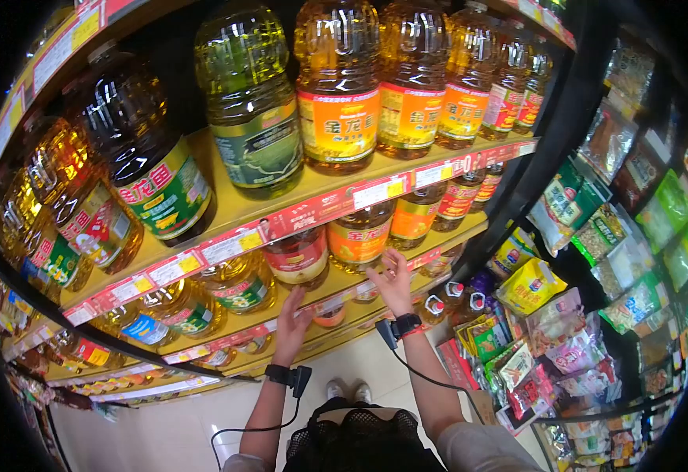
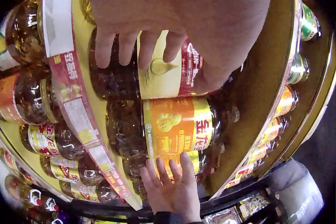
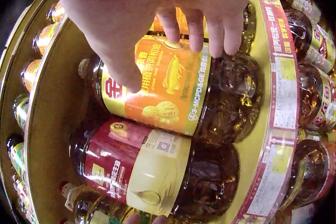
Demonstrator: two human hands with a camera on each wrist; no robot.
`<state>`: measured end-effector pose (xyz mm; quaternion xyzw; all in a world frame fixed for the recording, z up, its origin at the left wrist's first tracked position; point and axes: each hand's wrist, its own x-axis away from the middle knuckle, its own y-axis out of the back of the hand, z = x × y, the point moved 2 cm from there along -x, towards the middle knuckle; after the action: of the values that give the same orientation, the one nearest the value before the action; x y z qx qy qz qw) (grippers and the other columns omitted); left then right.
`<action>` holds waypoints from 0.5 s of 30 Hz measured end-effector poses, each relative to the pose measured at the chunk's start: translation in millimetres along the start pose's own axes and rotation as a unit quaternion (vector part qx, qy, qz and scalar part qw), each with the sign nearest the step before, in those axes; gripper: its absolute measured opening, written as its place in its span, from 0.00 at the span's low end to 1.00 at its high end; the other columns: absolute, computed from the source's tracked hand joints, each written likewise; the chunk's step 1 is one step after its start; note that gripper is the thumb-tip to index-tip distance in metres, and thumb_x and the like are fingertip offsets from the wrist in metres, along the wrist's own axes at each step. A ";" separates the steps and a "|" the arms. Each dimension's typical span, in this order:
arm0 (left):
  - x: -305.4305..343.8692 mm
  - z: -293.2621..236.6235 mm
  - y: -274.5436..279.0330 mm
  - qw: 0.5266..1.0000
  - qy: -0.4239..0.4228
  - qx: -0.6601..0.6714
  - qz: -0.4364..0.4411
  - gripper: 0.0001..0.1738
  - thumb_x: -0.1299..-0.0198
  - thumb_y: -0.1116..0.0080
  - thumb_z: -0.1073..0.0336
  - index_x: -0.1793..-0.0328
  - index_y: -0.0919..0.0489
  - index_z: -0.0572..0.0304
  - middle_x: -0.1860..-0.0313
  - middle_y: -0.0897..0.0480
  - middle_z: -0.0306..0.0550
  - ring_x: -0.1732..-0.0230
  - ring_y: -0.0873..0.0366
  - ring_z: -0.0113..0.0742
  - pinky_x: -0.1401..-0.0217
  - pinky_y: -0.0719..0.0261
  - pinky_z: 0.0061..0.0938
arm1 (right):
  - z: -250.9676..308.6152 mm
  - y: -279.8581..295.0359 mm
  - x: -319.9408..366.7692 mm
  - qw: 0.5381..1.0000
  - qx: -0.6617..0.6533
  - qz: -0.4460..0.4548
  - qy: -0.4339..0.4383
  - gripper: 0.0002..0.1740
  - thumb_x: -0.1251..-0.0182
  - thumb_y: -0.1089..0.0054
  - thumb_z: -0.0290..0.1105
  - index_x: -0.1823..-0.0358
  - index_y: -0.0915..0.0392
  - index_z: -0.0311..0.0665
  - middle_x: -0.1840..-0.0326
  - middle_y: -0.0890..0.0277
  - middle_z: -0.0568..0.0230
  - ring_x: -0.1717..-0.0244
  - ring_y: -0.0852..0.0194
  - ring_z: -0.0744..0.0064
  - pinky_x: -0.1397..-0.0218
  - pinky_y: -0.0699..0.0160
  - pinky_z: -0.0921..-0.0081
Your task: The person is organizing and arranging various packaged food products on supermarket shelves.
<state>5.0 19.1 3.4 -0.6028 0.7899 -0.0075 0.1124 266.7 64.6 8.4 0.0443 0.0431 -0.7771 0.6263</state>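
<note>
Two large cooking oil bottles stand side by side on the second shelf down. One has a maroon and cream label (image 1: 296,261), the other an orange label (image 1: 357,242). My left hand (image 1: 293,322) is just below and in front of the maroon-labelled oil bottle; in the left wrist view its spread fingers overlap that bottle (image 2: 157,71). Lower right of the orange-labelled bottle is my right hand (image 1: 393,283), fingers loosely extended. From the right wrist, that hand (image 3: 168,3) overlaps the orange-labelled bottle (image 3: 165,90). Neither hand grips anything.
Above, a shelf edge with price tags (image 1: 320,206) juts out over the hands. Tall oil bottles (image 1: 256,141) line that upper shelf. Bagged goods (image 1: 564,197) hang on a rack to the right, with packets (image 1: 509,362) stacked low beside it. Tiled floor (image 1: 155,429) lies below.
</note>
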 end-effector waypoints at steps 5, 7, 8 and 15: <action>-44.6 24.7 -43.3 0.997 -0.038 0.037 0.051 0.38 0.35 0.46 0.70 0.22 0.51 0.65 0.23 0.45 0.53 0.23 0.49 0.41 0.28 0.38 0.37 | 14.8 15.4 -22.0 0.988 0.094 -0.096 0.074 0.54 0.51 0.23 0.36 0.27 0.50 0.36 0.29 0.46 0.50 0.31 0.42 0.55 0.32 0.36 0.56; -57.9 29.0 -63.5 0.997 -0.039 0.022 0.067 0.41 0.35 0.45 0.69 0.21 0.54 0.65 0.21 0.50 0.53 0.22 0.52 0.41 0.27 0.40 0.37 | 19.4 16.9 -26.0 0.987 0.126 -0.086 0.052 0.58 0.52 0.23 0.37 0.26 0.54 0.31 0.28 0.47 0.47 0.28 0.46 0.53 0.29 0.39 0.59; -66.5 34.1 -72.4 0.998 -0.038 -0.006 0.054 0.43 0.35 0.44 0.68 0.21 0.56 0.65 0.20 0.54 0.54 0.21 0.55 0.41 0.27 0.41 0.37 | 15.8 13.6 -31.7 0.979 0.167 -0.081 0.083 0.59 0.53 0.22 0.38 0.26 0.56 0.28 0.27 0.48 0.45 0.27 0.47 0.53 0.28 0.41 0.61; -100.4 59.6 -98.2 0.990 -0.103 -0.097 0.027 0.51 0.36 0.42 0.59 0.21 0.65 0.66 0.20 0.66 0.62 0.19 0.71 0.47 0.20 0.69 0.35 | 21.6 -12.0 -45.9 0.978 0.146 -0.068 0.134 0.62 0.53 0.23 0.29 0.25 0.62 0.26 0.27 0.47 0.42 0.27 0.47 0.56 0.26 0.46 0.66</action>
<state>134.3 95.4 -23.3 -0.5868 0.7871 0.1340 0.1344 264.4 109.1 35.6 0.2360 0.0159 -0.8028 0.5473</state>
